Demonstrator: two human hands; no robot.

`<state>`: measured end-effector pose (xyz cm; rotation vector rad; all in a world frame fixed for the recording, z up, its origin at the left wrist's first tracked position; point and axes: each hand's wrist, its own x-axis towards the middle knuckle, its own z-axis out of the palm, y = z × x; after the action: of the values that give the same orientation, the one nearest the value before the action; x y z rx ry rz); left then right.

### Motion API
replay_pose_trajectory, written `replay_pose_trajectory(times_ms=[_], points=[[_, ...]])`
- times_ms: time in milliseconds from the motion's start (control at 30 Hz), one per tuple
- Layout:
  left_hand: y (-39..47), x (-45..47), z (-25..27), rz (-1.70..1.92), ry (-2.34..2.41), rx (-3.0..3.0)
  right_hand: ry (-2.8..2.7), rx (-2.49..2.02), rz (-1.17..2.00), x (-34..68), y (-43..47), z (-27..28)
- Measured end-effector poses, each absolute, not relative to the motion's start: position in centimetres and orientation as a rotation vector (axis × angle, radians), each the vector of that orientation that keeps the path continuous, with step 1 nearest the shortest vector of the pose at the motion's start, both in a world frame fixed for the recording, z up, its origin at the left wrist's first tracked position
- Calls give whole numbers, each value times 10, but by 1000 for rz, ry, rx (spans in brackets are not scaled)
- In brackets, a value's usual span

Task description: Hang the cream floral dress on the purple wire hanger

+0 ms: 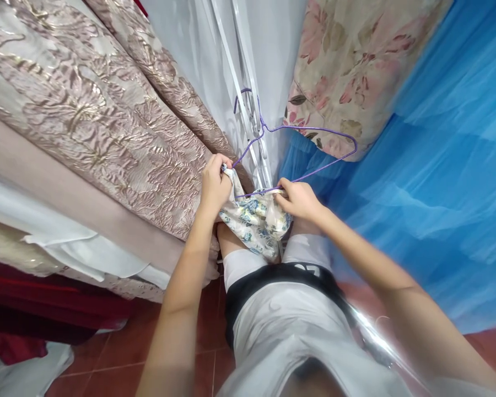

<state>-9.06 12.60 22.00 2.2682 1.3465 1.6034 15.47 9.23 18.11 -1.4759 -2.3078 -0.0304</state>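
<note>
A purple wire hanger is tilted in front of me, its hook pointing away and its right arm bare. Over its left end hangs a small white garment with blue and yellow flowers. My left hand is closed on the garment's upper left edge, right at the hanger's left end. Near the hanger's lower bar, my right hand pinches the garment's upper right edge between thumb and fingers. Most of the cloth droops below the bar, above my legs. The fingertips partly hide what they grip.
White metal rack bars stand behind the hanger. On the left hang pink-gold embossed fabric and dark red cloth. Floral fabric and blue tulle hang on the right. The floor has reddish tiles.
</note>
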Motion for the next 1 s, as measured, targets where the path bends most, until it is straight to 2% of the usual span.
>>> replay_pose_trajectory(times_ms=[233,300,500,633,833,1000], points=[[119,-113,204,1344,1546,2216,-2283,-1494,-37,156,89,181],[117,-108,203,1367,1633,2268,-2306,-1476,-45,153,89,179],[120,-66,218,1529,1385,2386,-2344,-1451,-27,142,91,173],[127,-55,222,1564,1406,2423,-2322,-1414,13,136,95,166],[137,-76,223,1467,1332,2601,-1964,-1081,137,164,100,154],[149,-81,225,1421,1340,2649,-1554,-1094,-81,216,107,153]])
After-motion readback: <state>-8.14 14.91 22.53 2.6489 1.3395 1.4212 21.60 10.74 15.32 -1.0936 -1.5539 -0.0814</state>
